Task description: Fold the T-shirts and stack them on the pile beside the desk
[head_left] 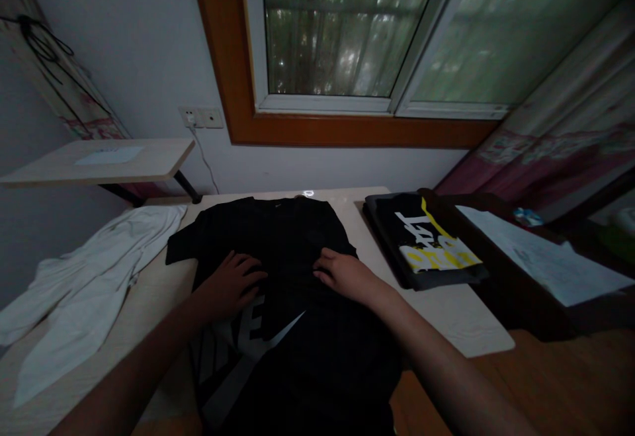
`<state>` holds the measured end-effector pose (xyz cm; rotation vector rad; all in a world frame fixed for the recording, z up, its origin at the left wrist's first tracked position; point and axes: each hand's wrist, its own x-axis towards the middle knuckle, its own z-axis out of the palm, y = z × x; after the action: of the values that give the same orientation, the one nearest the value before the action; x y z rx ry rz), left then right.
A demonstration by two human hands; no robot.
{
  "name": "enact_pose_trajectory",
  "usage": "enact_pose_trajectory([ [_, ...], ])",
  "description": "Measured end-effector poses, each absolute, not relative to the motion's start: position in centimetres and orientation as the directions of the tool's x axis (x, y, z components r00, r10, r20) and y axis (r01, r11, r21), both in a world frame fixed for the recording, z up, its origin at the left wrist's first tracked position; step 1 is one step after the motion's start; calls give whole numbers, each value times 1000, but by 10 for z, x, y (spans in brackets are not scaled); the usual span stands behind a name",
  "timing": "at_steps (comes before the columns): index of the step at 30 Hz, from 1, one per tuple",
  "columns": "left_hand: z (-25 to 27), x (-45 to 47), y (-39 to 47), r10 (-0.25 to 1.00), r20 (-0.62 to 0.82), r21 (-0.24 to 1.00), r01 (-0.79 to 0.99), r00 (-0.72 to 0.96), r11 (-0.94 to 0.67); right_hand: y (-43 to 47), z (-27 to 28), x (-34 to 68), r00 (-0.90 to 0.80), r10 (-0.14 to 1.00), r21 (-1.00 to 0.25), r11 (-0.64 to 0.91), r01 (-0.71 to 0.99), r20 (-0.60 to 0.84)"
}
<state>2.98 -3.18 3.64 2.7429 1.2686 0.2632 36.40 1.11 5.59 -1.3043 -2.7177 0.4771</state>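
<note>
Loose and flat is how your grip looks on the left: the fingers of your left hand [237, 284] are spread on the cloth, pinching nothing that shows. Your right hand [343, 274] has its fingers bent with the tips down on the cloth; you cannot tell from this view whether they pinch a bit of it. Under both lies the black shirt [290, 270], on the worktop [449, 313], neck towards the wall, its lower part coming towards you and seemingly past the near edge.

To smooth well here, light, even pressure from flat fingers should serve better than tips that dig in, since thin cloth tends to bunch under them. Working outward from the middle should keep the pale letters [253, 323] from skewing. Mind the overhanging part, as its weight could drag the rest.

Both your arms reach forward from the near corners and angle inward. Your hands sit at about the same depth, apart, with bare cloth between them; the left one is just above the letters. Well clear of your hands are the white garment [106, 251] on your left and the folded clothes [389, 231] on your right.
</note>
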Motion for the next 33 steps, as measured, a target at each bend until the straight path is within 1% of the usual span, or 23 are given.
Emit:
enact_pose_trajectory([
  [2,48,29,-40,735,69,230,706,674,-669,-2,64,363,-666,735,-371,588,719,-127],
  [5,55,32,-50,733,28,286,697,680,-658,-14,73,361,-745,627,-465,602,649,-227],
  [7,52,36,-51,761,60,306,714,646,-630,-18,77,357,-765,594,-490,603,629,-251],
  [9,44,39,-48,798,132,308,741,588,-596,-18,78,352,-756,618,-469,613,636,-217],
  [11,32,41,-42,835,201,275,789,511,-549,-18,77,345,-731,666,-403,635,659,-146],
  [13,19,40,-35,865,234,213,845,443,-490,-17,74,338,-705,704,-292,658,694,-87],
  [15,6,36,-30,885,237,144,886,401,-440,-17,69,334,-674,737,-165,660,733,-50],
  [18,-8,24,-26,897,236,68,914,374,-399,-14,63,334,-624,782,-3,624,782,-9],
  [21,-12,7,-22,903,243,38,927,353,-373,-2,60,342,-559,829,113,554,825,16],
  [25,-11,-15,-16,909,243,21,935,340,-355,19,61,361,-394,919,188,383,904,21],
  [28,-10,-30,-10,909,236,15,934,345,-358,33,63,377,-269,962,227,250,941,56],
  [33,-9,-45,-8,904,229,27,926,361,-376,46,71,397,-135,982,218,104,970,132],
])
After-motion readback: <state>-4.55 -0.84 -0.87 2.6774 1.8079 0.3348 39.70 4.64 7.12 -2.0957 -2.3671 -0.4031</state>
